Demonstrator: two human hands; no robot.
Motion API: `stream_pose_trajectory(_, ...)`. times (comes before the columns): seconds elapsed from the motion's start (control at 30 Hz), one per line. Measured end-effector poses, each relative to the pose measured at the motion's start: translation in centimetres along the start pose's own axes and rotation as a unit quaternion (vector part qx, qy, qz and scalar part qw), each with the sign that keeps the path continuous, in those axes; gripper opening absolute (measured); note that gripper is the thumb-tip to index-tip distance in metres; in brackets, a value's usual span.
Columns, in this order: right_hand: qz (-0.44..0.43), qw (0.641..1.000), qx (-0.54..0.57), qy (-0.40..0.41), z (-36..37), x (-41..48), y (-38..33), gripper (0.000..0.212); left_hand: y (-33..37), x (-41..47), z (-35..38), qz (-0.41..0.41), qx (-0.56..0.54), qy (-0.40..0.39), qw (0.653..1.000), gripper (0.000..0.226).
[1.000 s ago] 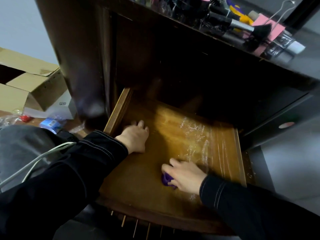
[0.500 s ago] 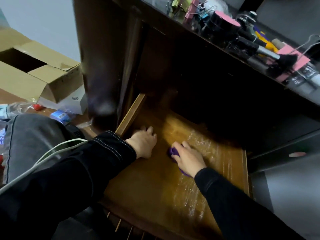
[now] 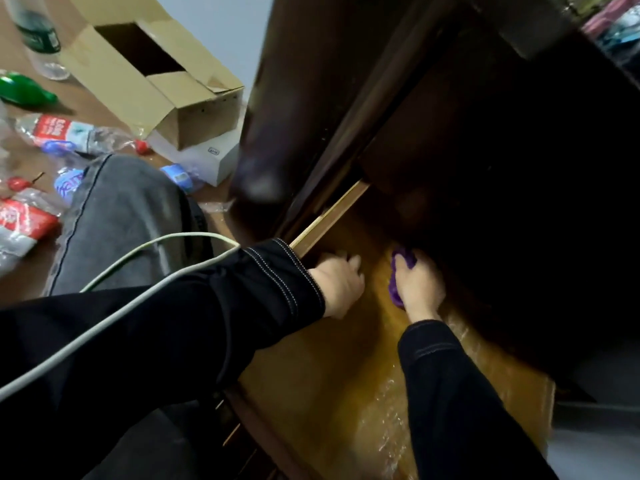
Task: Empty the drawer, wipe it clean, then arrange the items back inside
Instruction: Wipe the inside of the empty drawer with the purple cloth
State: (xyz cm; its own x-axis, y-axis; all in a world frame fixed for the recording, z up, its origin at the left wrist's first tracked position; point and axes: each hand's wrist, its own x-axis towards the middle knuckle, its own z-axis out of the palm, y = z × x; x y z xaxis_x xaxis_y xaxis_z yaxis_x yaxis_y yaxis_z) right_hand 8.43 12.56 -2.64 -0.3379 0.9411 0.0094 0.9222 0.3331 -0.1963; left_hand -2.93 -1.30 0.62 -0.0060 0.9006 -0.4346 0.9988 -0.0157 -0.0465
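The wooden drawer (image 3: 329, 368) is pulled out of a dark cabinet, and nothing lies in the part I can see except my hands and the cloth. My right hand (image 3: 419, 289) grips a purple cloth (image 3: 398, 271) against the drawer floor, deep inside where the cabinet shadows it. My left hand (image 3: 337, 282) rests on the drawer floor beside the left wall (image 3: 329, 216), fingers pointing inward. Shiny wet streaks (image 3: 391, 427) mark the wood toward the front right. The back of the drawer is hidden in darkness.
An open cardboard box (image 3: 152, 74) and a white box (image 3: 207, 161) sit on the floor at the left, among plastic bottles (image 3: 65, 133) and wrappers (image 3: 20, 223). A white cable (image 3: 145, 251) crosses my left sleeve. My knee (image 3: 121, 216) is beside the cabinet.
My right hand has pushed the purple cloth from the front middle of the drawer toward the back. My left hand stayed put. My head has turned left, showing more of the floor.
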Motion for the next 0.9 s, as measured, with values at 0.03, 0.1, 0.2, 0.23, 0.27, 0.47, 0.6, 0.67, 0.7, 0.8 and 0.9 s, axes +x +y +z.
stream_pose_trajectory(0.03,-0.029,0.999,0.004,-0.041,-0.3,-0.7,0.9,0.039,0.0,-0.1,-0.1,0.004,0.005,0.001,1.0,0.077)
stream_pose_trajectory(0.1,-0.089,0.991,-0.013,-0.097,-1.2,-2.5,2.8,0.038,0.0,-0.2,-0.2,0.012,0.016,0.003,1.0,0.075)
stream_pose_trajectory(0.2,-0.08,0.988,-0.034,-0.129,-2.5,-2.4,4.4,0.037,-0.1,-0.2,-0.2,0.019,0.031,0.003,0.999,0.072)
stream_pose_trajectory(0.23,-0.017,0.99,-0.026,-0.138,-2.6,-1.4,4.0,0.041,-0.1,-0.1,-0.1,0.021,0.034,0.002,0.999,0.072)
stream_pose_trajectory(0.27,0.065,0.987,-0.005,-0.15,-2.7,-0.1,3.1,0.049,0.0,0.0,0.0,0.021,0.037,0.0,0.999,0.072)
stream_pose_trajectory(0.47,-0.035,0.997,-0.026,-0.058,-0.3,0.4,-0.2,0.038,-0.1,0.5,0.3,0.017,0.022,-0.014,1.0,0.072)
stream_pose_trajectory(0.6,-0.15,0.981,-0.08,-0.095,-1.4,-4.0,3.1,0.026,-0.1,0.3,0.1,0.014,0.021,-0.011,1.0,0.074)
stream_pose_trajectory(0.67,-0.179,0.967,-0.11,-0.146,-2.2,-7.2,5.0,0.021,-0.2,-0.1,0.0,0.016,0.02,-0.018,1.0,0.076)
stream_pose_trajectory(0.7,-0.18,0.961,-0.105,-0.181,-2.6,-8.5,5.8,0.019,-0.2,-0.2,0.0,0.016,0.017,-0.02,1.0,0.076)
stream_pose_trajectory(0.8,-0.154,0.956,-0.069,-0.241,-4.3,-9.2,6.8,0.013,-0.2,-0.5,-0.2,0.016,0.002,-0.023,1.0,0.075)
stream_pose_trajectory(0.9,-0.116,0.981,-0.043,-0.146,-4.8,-6.0,5.5,0.029,-0.2,-0.4,-0.2,0.015,-0.005,-0.026,1.0,0.074)
